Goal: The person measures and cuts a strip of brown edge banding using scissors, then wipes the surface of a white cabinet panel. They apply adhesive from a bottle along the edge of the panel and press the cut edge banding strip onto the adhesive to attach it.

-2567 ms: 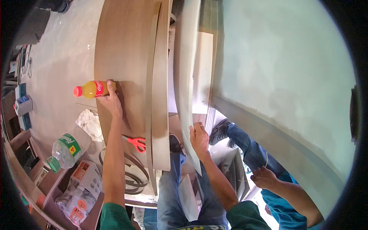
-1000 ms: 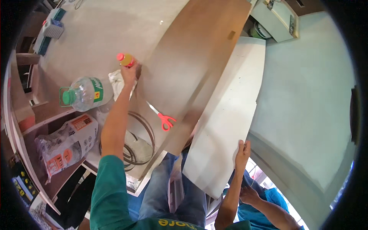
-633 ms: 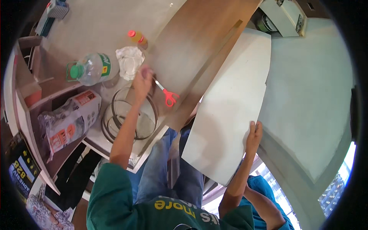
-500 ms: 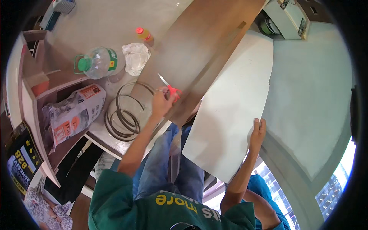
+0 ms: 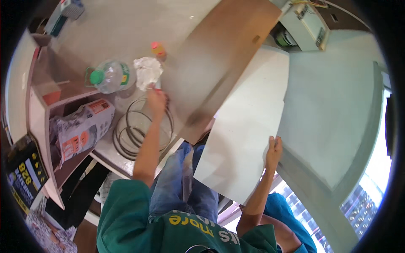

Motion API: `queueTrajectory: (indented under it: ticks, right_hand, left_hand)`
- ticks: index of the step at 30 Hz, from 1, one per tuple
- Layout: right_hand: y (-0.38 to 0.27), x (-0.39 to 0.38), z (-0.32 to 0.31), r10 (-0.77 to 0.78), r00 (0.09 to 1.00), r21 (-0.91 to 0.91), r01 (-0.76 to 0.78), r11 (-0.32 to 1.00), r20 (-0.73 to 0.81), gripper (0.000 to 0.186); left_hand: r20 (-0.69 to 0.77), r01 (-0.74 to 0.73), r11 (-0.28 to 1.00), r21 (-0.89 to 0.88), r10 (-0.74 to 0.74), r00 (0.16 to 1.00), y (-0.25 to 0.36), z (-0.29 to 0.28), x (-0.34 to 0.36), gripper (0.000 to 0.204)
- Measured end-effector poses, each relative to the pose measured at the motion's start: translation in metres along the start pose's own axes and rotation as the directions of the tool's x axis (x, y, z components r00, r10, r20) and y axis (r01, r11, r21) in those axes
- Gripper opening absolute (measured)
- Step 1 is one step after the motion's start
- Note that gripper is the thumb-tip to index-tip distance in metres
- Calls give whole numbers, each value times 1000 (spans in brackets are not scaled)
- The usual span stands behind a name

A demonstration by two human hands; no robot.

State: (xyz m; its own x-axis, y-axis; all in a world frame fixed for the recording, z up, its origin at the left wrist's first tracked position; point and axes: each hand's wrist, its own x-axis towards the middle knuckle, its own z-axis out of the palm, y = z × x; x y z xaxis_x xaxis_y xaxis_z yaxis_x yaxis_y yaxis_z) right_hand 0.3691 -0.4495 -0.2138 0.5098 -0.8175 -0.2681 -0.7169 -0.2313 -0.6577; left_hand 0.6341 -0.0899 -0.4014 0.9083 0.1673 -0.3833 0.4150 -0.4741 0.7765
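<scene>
My left hand (image 5: 157, 101) is closed over the red-handled scissors (image 5: 158, 89), of which only a bit of red shows above the knuckles. It hovers over a coil of dark wire (image 5: 139, 131) on the worktop, just left of the brown wooden panel (image 5: 219, 63). My right hand (image 5: 273, 150) grips the right edge of a large white board (image 5: 247, 126), which leans tilted against the brown panel's lower side, over my legs.
A clear plastic jug with a green cap (image 5: 110, 76), a crumpled white cloth (image 5: 147, 71) and a small orange bottle (image 5: 158, 48) stand beyond the coil. A printed bag (image 5: 80, 130) lies at left. Another person in blue (image 5: 287, 215) crouches below right.
My left hand left the orange bottle, closed on the red scissors lying on the brown panel and carried them left over the wire coil. The right hand stays on the white board.
</scene>
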Motion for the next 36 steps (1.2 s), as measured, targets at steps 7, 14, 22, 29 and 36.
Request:
queueTrajectory:
  ticks: [7, 14, 22, 29, 36]
  right_hand:
    - [-41, -3, -17, 19, 997, -18, -18, 1000, 78, 24]
    - [-83, 2, -54, 56, 995, -49, -52, 997, 87, 20]
    - [-120, 7, -100, -24, 984, 112, 4, 994, 176, 17]
    - [-167, 9, -151, -149, 966, 266, 90, 960, 213, 16]
    - [-248, -1, -203, -201, 964, 308, 141, 941, 173, 18]
  left_hand:
    - [259, -500, 833, 237, 442, 859, -14, -15, -88, 38]
    - [341, -420, 725, 546, 265, 902, -63, 6, -164, 38]
    - [351, -436, 674, 596, 270, 897, -71, 10, -159, 14]
    - [457, -239, 967, 89, 173, 873, -45, -23, -152, 24]
    - [478, -31, 970, -240, 146, 866, -30, -73, -135, 34]
